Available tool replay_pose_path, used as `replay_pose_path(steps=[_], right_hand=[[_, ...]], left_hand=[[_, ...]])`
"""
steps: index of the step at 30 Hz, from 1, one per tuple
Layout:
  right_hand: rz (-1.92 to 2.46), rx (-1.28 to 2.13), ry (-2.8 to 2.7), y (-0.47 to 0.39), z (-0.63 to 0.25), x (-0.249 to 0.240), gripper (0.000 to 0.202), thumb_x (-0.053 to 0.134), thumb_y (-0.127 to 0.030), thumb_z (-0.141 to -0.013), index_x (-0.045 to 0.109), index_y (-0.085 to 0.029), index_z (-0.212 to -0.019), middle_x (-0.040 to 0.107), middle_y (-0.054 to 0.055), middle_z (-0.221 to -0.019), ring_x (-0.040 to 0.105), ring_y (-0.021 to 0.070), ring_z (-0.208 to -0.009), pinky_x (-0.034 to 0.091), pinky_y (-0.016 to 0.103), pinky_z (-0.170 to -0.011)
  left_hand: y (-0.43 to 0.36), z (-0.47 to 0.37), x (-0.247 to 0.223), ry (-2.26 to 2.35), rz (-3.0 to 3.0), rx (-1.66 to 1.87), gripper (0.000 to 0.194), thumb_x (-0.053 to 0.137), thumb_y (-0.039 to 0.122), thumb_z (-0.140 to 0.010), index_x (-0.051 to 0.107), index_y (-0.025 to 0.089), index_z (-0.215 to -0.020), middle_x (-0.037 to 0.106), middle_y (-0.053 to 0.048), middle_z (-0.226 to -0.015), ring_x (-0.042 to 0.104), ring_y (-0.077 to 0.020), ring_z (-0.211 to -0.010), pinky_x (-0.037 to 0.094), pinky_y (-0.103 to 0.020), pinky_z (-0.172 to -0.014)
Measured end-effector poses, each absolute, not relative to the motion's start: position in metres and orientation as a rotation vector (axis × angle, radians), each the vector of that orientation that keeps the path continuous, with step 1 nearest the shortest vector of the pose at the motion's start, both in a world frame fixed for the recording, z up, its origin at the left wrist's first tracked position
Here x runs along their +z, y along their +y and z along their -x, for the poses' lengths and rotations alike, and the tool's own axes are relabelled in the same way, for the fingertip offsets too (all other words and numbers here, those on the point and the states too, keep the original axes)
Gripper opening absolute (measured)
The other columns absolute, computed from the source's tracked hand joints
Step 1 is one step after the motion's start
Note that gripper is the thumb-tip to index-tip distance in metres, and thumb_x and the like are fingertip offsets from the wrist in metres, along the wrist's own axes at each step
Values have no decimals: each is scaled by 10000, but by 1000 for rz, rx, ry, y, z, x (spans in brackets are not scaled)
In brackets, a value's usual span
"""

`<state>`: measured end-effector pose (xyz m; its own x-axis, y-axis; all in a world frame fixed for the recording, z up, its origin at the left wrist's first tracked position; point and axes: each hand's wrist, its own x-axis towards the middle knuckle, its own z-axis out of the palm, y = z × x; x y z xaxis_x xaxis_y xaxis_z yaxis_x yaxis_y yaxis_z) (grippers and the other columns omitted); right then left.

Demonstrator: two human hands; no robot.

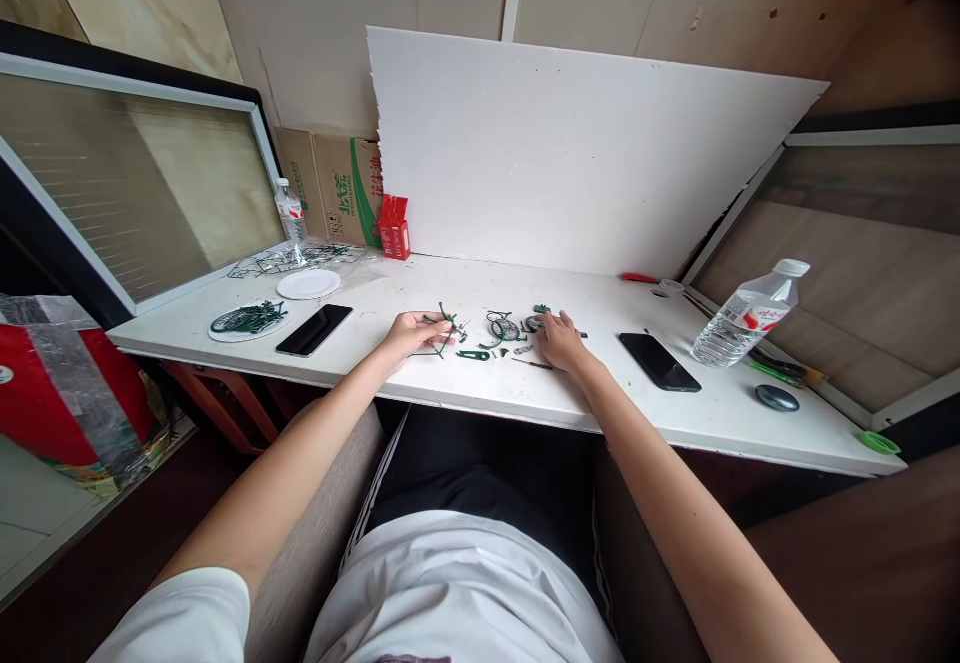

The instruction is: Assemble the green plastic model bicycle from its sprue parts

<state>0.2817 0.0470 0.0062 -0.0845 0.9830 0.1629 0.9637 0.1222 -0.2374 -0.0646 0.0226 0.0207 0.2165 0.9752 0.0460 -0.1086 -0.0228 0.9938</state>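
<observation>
My left hand (pixel 414 336) is closed on a thin green plastic frame (pixel 445 327), held just above the white table; it looks like part of a model bicycle. My right hand (pixel 562 340) rests palm down on the table with its fingers a little apart, beside a small spoked wheel (pixel 534 324). Its fingers hide part of what lies beneath them. Between my hands lie another spoked wheel with green parts (pixel 504 328), a flat green piece (pixel 473 355) and a thin dark rod (pixel 532 364). Several smaller bits are scattered around these.
Left of my hands are a black phone (pixel 315 330), a plate of green parts (pixel 247 320) and a white plate (pixel 308 284). A second phone (pixel 660 361), a water bottle (pixel 750 315) and a dark round object (pixel 777 398) stand right. A red box (pixel 394 227) is behind.
</observation>
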Motion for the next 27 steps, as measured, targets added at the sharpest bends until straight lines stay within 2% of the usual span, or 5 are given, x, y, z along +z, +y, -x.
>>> replay_pose_path(steps=[2,6,12,18,27], right_hand=[[1923,92,-2126,47,-282,4,523,309,-279,-1083,458,-164,-1571,445,141,-1689,175,429,-1644,312,633,-1245],[1936,86,-2112,46,-282,4,504,320,-347,-1093,516,-170,-1522,486,140,-1659,207,446,-1629,319,627,-1233],[1926,0,-2112,47,-279,3,463,341,-369,-1101,548,-153,-1455,560,177,-1585,230,424,-1610,325,618,-1211],[1874,-62,-2079,48,-276,1,459,396,-317,-1087,456,-163,-1515,640,191,-1477,407,392,-1493,416,558,-1110],[1794,-36,-1919,48,-275,11,447,279,-316,-1112,702,-195,-1192,746,182,-1143,639,347,-1195,471,477,-1017]], left_hand=[[23,63,19,950,-1231,1150,554,969,469,-692,740,124,-1060,805,-146,-1072,808,-247,-934,524,-269,-738],[22,62,19,918,-1208,1106,564,972,471,-690,741,123,-1068,801,-156,-1086,796,-257,-972,514,-271,-728],[23,59,12,937,-1267,1084,577,962,487,-705,723,127,-1087,799,-140,-1026,788,-240,-912,505,-288,-723],[25,56,7,943,-1365,1063,571,953,499,-711,721,131,-1082,803,-128,-968,760,-206,-811,502,-298,-711],[21,55,10,928,-1379,1071,580,958,511,-694,715,125,-1053,794,-111,-941,752,-196,-800,508,-290,-695]])
